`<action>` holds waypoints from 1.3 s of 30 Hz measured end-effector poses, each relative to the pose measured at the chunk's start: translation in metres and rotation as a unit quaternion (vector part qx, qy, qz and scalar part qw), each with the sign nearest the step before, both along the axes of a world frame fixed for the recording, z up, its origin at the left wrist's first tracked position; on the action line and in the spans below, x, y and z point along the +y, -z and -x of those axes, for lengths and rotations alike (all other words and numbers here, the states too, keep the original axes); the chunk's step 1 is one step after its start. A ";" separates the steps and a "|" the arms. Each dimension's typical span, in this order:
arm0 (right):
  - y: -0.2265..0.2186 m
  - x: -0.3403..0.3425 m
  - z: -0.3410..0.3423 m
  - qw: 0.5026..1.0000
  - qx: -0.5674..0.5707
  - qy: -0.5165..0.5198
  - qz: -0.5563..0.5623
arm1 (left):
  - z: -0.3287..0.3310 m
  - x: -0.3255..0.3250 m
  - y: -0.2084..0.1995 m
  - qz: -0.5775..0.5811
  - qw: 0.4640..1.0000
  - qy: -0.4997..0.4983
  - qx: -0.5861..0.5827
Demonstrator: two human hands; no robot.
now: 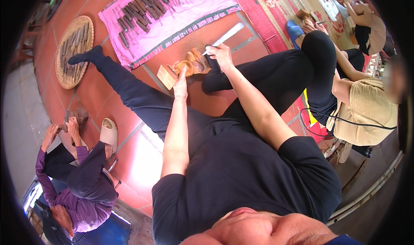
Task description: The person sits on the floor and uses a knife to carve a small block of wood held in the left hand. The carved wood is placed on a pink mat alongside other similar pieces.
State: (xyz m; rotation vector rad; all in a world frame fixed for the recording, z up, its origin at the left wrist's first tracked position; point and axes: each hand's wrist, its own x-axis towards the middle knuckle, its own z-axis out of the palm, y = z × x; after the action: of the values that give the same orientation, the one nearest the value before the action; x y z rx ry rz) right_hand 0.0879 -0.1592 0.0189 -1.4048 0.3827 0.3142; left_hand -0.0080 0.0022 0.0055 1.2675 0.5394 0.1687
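My left hand (181, 83) is closed round a wooden carving (196, 60), orange-brown with rounded shapes and a pale squared block at its near left end. The carving is held above the tiled floor between my legs. In my right hand (221, 55) is a white-handled tool (229, 34), wide at its far end, pinched like a pen. Its narrow tip points down and left, close to the right side of the carving. Whether the tip touches the wood, I cannot tell.
Several dark-handled tools (140, 8) lie on a pink printed sheet (172, 27) ahead. A round woven tray (89, 42) with more tools lies by my left foot. One person (82, 193) sits at left, another (362, 107) at right, both working with their hands.
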 end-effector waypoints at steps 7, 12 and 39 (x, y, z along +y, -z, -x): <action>0.013 -0.006 0.002 0.999 -0.007 0.007 0.039 | -0.003 -0.005 -0.010 -0.003 1.000 -0.019 0.004; 0.003 0.000 0.002 0.999 0.003 -0.037 -0.003 | -0.002 -0.001 -0.008 0.004 1.000 -0.004 0.012; 0.005 -0.005 0.011 0.996 0.013 -0.075 0.035 | -0.001 -0.005 -0.010 -0.022 1.000 -0.010 -0.017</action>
State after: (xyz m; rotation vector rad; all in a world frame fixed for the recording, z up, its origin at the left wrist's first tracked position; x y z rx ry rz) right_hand 0.0767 -0.1646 0.0142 -1.5031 0.3120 0.4452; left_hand -0.0068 -0.0029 0.0151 1.3006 0.5221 0.2199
